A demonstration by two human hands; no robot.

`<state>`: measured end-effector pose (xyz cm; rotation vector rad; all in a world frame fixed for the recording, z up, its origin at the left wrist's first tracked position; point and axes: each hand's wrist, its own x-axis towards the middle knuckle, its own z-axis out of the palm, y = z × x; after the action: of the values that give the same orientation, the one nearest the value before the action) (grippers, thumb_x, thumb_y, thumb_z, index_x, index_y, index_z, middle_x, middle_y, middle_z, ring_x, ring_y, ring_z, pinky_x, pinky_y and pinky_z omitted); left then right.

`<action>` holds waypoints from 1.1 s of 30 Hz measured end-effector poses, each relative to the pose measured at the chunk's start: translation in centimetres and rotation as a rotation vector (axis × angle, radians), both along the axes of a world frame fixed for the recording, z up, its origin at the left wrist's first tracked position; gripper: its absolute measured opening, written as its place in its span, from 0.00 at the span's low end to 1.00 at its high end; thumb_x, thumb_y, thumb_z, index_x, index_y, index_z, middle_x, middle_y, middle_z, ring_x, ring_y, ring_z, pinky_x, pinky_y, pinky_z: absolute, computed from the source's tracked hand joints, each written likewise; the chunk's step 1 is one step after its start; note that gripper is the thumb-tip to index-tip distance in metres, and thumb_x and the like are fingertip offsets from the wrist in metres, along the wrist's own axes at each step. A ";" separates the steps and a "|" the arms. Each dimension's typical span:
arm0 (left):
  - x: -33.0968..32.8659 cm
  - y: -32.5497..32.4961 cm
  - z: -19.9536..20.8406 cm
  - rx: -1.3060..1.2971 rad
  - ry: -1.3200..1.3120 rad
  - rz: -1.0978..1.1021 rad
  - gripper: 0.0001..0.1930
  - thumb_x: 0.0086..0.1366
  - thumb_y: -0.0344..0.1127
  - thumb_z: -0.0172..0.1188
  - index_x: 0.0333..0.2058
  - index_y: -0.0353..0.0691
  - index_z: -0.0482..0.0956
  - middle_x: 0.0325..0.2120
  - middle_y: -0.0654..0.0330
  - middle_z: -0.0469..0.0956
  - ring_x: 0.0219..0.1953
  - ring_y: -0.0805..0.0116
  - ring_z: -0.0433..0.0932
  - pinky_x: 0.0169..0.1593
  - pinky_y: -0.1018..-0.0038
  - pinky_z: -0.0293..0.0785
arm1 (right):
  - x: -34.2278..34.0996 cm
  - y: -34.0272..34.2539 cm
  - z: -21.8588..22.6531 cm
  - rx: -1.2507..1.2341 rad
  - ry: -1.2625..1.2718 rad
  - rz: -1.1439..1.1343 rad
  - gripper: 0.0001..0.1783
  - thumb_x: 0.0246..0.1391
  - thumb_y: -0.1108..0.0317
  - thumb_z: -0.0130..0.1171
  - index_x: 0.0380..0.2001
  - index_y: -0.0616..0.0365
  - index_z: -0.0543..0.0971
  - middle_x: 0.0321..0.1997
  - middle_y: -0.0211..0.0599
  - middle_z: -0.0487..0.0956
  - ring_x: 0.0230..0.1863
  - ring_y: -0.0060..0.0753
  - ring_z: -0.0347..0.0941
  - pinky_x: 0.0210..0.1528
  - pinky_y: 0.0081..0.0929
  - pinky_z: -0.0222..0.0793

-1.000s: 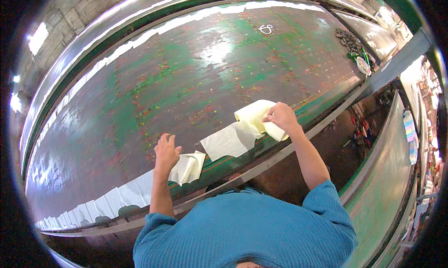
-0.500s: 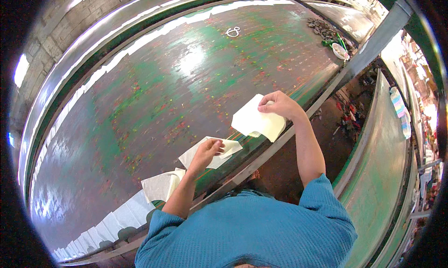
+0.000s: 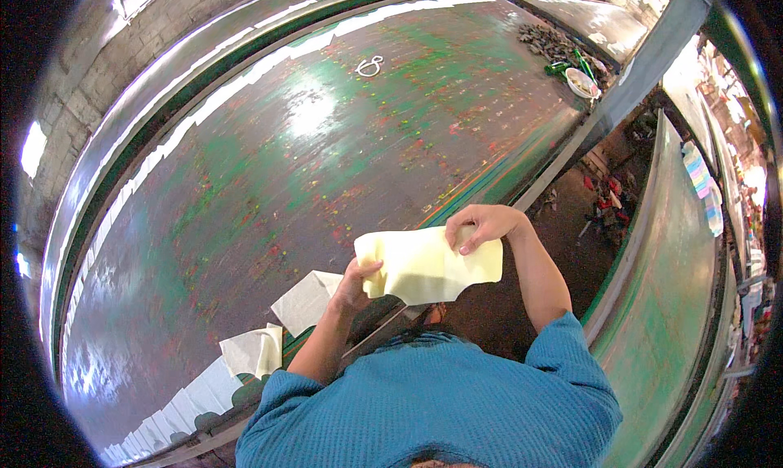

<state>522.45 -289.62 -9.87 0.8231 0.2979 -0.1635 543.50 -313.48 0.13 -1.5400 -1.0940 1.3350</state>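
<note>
Table (image 3: pixel 269 183): long, dark and glossy, flecked with green, red and yellow marks; white loop (image 3: pixel 369 66) and white dish (image 3: pixel 581 83) toward the far end, block wall (image 3: pixel 81 89) off to the left.
Pale-yellow sheet (image 3: pixel 426 264): held up across the table's near edge, right part out over the dark floor (image 3: pixel 563 231); curved notches along the lower edge; single or several layers, cannot tell.
Left hand (image 3: pixel 356 282): grasping the sheet's left end, thumb on top, other fingers mostly hidden.
Right hand (image 3: pixel 483 226): pinching the sheet near its upper right, thumb on the face, fingers curled in from the upper edge.
Tension: best light and even, by the look of such limp material; enough to take out slack, not enough to stretch or crease.
Thumbs: best laid flat, without digging in, to spare the surface a dent or fold.
Notched edge: worth a glance for curled or doubled spots while facing up in full view.
Overhang: safer with most of the sheet above the table, to guard against a slip to the floor.
Neighbours: greyish-white piece (image 3: pixel 303 303) and cream piece (image 3: pixel 251 351) just beside the left forearm (image 3: pixel 320 342), row of white pieces (image 3: pixel 179 409) farther left; lift the forearm clear to avoid dragging any askew.
</note>
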 end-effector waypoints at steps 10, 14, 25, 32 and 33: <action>6.5 -2.4 0.2 0.038 -0.034 0.181 0.17 0.62 0.30 0.56 0.49 0.33 0.72 0.42 0.53 0.78 0.40 0.62 0.81 0.41 0.64 0.81 | 6.3 -8.2 -8.2 -0.112 0.221 -0.344 0.38 0.38 0.63 0.72 0.55 0.59 0.70 0.48 0.36 0.77 0.45 0.30 0.75 0.46 0.30 0.74; 8.2 -2.6 -0.1 0.030 0.043 0.184 0.17 0.63 0.31 0.54 0.50 0.32 0.71 0.43 0.53 0.78 0.40 0.61 0.81 0.42 0.63 0.81 | 7.6 -9.3 -10.1 0.189 0.544 -0.700 0.40 0.44 0.71 0.68 0.60 0.61 0.60 0.43 0.43 0.79 0.45 0.35 0.78 0.41 0.32 0.77; 10.9 -2.9 0.0 0.117 -0.003 0.347 0.18 0.64 0.32 0.55 0.52 0.33 0.70 0.45 0.53 0.77 0.46 0.62 0.78 0.48 0.65 0.77 | 9.3 -5.7 -4.9 0.513 0.788 -0.802 0.32 0.48 0.70 0.61 0.57 0.64 0.63 0.49 0.42 0.75 0.47 0.34 0.77 0.46 0.29 0.78; 13.7 -6.6 1.6 0.796 -0.087 0.451 0.11 0.63 0.30 0.59 0.44 0.35 0.73 0.36 0.59 0.76 0.39 0.72 0.74 0.45 0.74 0.72 | 9.7 -4.7 -2.2 0.528 0.748 -0.775 0.28 0.50 0.74 0.59 0.56 0.56 0.67 0.41 0.40 0.78 0.39 0.33 0.78 0.40 0.30 0.78; 13.9 -7.3 2.0 0.812 -0.132 0.372 0.10 0.63 0.31 0.60 0.42 0.35 0.75 0.35 0.60 0.76 0.38 0.73 0.74 0.44 0.75 0.72 | 9.3 -3.8 -2.9 0.449 0.668 -0.768 0.28 0.50 0.74 0.60 0.56 0.55 0.66 0.41 0.39 0.78 0.38 0.32 0.78 0.39 0.29 0.78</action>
<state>536.32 -296.91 -7.83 1.5529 0.3925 0.3888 552.79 -317.28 -2.73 -0.9048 -0.2793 0.8643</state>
